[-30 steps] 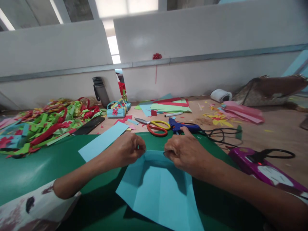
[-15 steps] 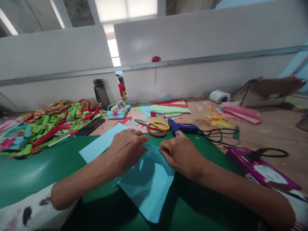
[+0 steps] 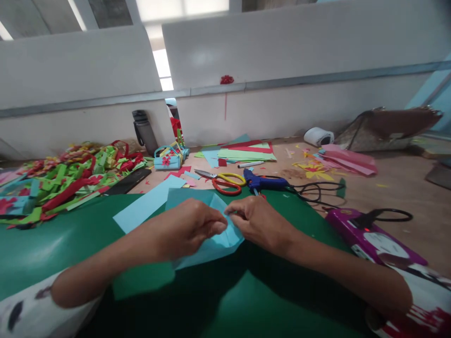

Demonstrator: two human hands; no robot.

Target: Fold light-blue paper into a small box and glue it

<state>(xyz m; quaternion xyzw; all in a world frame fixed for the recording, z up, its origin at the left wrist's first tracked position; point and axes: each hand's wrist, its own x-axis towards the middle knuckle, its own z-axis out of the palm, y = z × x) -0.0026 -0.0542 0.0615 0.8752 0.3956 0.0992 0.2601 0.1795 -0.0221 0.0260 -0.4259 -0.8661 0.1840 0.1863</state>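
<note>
Both of my hands meet over a light blue paper sheet [image 3: 214, 244] lying on the green mat [image 3: 70, 244]. My left hand [image 3: 188, 227] is closed, pinching the folded paper from the left. My right hand [image 3: 259, 223] is closed too, pinching the same fold from the right, fingertips almost touching the left ones. The sheet is folded up toward me, its far flap [image 3: 190, 196] raised behind my fingers. A second light blue strip [image 3: 141, 211] lies flat just left of my left hand.
Red-and-yellow scissors [image 3: 225, 182] and a blue glue gun [image 3: 264, 182] with black cable lie beyond my hands. A heap of green and red paper strips [image 3: 66, 176] fills the left. Stacked coloured sheets [image 3: 243, 152], a small blue paper basket [image 3: 167, 159], a purple case [image 3: 373, 239] and a dark bottle [image 3: 143, 129] surround.
The blue sheet lay open a second ago. My hands have drawn together and folded it up, so it now looks much smaller under my fingers.
</note>
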